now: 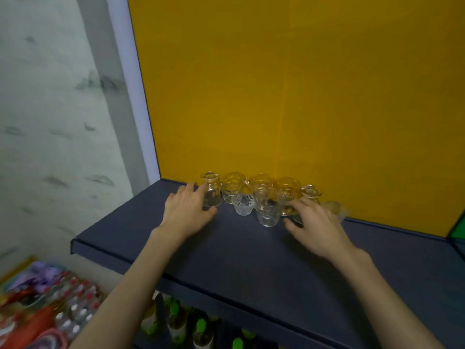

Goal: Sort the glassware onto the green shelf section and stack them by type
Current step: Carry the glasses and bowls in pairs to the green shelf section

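Reaching mid-frame, my left hand [187, 210] cups a small glass vase [210, 190]; my right hand [317, 224], fingers spread, touches the clustered glasses [268, 207].

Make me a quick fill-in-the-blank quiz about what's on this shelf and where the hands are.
1. The glassware stands against a ____ back panel.
2. The left hand touches a small glass ____.
3. The ribbed cup stands ____ the two hands.
4. The shelf board is dark ____.

Missing words: yellow; vase; between; blue
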`<state>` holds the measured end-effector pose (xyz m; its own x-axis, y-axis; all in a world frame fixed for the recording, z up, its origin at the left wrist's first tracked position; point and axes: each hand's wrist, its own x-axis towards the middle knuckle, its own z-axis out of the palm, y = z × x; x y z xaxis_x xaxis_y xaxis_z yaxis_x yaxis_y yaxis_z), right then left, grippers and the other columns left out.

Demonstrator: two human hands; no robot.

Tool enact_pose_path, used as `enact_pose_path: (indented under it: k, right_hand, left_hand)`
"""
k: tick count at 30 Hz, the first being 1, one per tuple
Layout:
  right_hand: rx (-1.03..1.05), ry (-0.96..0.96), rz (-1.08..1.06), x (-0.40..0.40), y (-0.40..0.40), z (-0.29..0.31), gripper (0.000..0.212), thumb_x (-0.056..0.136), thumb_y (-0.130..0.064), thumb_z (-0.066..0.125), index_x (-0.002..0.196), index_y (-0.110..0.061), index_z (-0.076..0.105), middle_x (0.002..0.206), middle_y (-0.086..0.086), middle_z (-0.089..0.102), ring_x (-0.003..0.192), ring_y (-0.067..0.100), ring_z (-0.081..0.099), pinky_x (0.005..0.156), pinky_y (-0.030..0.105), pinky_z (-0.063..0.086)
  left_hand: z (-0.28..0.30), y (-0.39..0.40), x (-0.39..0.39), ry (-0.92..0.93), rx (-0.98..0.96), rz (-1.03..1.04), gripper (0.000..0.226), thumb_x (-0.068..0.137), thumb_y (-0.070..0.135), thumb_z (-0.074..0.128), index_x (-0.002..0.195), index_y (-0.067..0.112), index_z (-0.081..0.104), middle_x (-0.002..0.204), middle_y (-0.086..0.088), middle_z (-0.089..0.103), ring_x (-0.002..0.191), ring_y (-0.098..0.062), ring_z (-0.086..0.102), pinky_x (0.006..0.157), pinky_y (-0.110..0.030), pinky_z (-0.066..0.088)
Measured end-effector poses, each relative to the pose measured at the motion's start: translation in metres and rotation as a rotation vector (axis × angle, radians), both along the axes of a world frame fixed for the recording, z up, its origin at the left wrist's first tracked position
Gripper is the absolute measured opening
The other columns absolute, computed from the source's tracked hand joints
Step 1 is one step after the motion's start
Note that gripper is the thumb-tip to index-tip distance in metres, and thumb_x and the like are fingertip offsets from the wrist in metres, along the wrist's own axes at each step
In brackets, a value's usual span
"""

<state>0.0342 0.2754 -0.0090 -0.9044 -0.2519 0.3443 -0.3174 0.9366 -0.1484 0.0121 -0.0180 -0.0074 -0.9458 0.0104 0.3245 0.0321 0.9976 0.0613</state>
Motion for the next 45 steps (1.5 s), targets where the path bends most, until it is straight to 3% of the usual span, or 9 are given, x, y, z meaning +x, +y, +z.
enact_pose_path:
  k: [4, 12, 16, 23, 33, 40, 45]
  right_hand:
    - [0.005, -0.013, -0.106, -0.003, -0.018, 0.003, 0.041, 0.093, -0.043, 0.057, 0.131, -0.028, 0.056, 0.122, -0.006, 0.060, 0.109, 0.023, 0.062, 0.081, 0.038, 0.050]
    - [0.016, -0.048, -0.308, 0.005, -0.036, -0.006, 0.039, 0.092, -0.045, 0.056, 0.129, -0.030, 0.056, 0.128, -0.007, 0.059, 0.112, 0.022, 0.060, 0.077, 0.036, 0.048]
    - [0.018, -0.066, -0.365, 0.014, -0.036, -0.011, 0.040, 0.093, -0.046, 0.056, 0.130, -0.031, 0.056, 0.133, -0.009, 0.057, 0.114, 0.021, 0.061, 0.083, 0.037, 0.049]
    - [0.030, -0.081, -0.448, 0.021, -0.026, -0.009, 0.040, 0.094, -0.044, 0.055, 0.131, -0.029, 0.055, 0.135, -0.007, 0.057, 0.116, 0.024, 0.060, 0.088, 0.039, 0.049]
    - [0.008, -0.082, -0.390, 0.007, -0.029, -0.017, 0.039, 0.092, -0.045, 0.056, 0.128, -0.031, 0.056, 0.132, -0.010, 0.057, 0.113, 0.022, 0.061, 0.083, 0.037, 0.049]
    - [-0.033, -0.080, -0.374, -0.006, -0.037, -0.021, 0.041, 0.091, -0.047, 0.056, 0.127, -0.027, 0.055, 0.128, -0.005, 0.062, 0.114, 0.021, 0.062, 0.084, 0.039, 0.052]
    - [-0.078, -0.074, -0.392, -0.010, -0.036, -0.026, 0.041, 0.090, -0.047, 0.058, 0.125, -0.025, 0.056, 0.125, -0.002, 0.065, 0.112, 0.023, 0.063, 0.083, 0.040, 0.052]
  left_hand:
    - [-0.002, -0.025, -0.042, -0.032, 0.085, -0.025, 0.076, 0.089, 0.057, 0.057, 0.152, 0.021, 0.033, 0.138, -0.011, 0.052, 0.126, -0.033, 0.051, 0.094, -0.047, 0.047]
    - [-0.009, -0.033, -0.091, -0.019, 0.147, -0.142, 0.074, 0.087, 0.057, 0.061, 0.145, 0.018, 0.038, 0.130, -0.011, 0.055, 0.117, -0.035, 0.057, 0.082, -0.044, 0.050]
    - [-0.008, -0.030, -0.112, -0.052, 0.143, -0.169, 0.083, 0.083, 0.064, 0.064, 0.147, 0.019, 0.037, 0.128, -0.012, 0.057, 0.114, -0.037, 0.059, 0.079, -0.042, 0.049]
    - [-0.006, -0.031, -0.131, -0.075, 0.204, -0.147, 0.060, 0.078, 0.050, 0.074, 0.125, 0.020, 0.054, 0.115, -0.009, 0.064, 0.105, -0.034, 0.063, 0.069, -0.035, 0.041]
    - [0.008, -0.047, -0.117, -0.304, -0.009, -0.140, 0.065, 0.070, 0.049, 0.082, 0.120, 0.022, 0.051, 0.118, -0.006, 0.062, 0.111, -0.031, 0.060, 0.074, -0.035, 0.043]
    - [-0.005, -0.054, -0.099, -0.217, 0.265, -0.179, 0.071, 0.055, 0.047, 0.090, 0.110, 0.023, 0.052, 0.108, -0.002, 0.062, 0.100, -0.028, 0.059, 0.078, -0.040, 0.052]
    - [-0.006, -0.056, -0.082, -0.130, 0.595, -0.219, 0.072, 0.048, 0.040, 0.096, 0.099, 0.020, 0.050, 0.091, 0.001, 0.059, 0.084, -0.021, 0.056, 0.060, -0.032, 0.039]
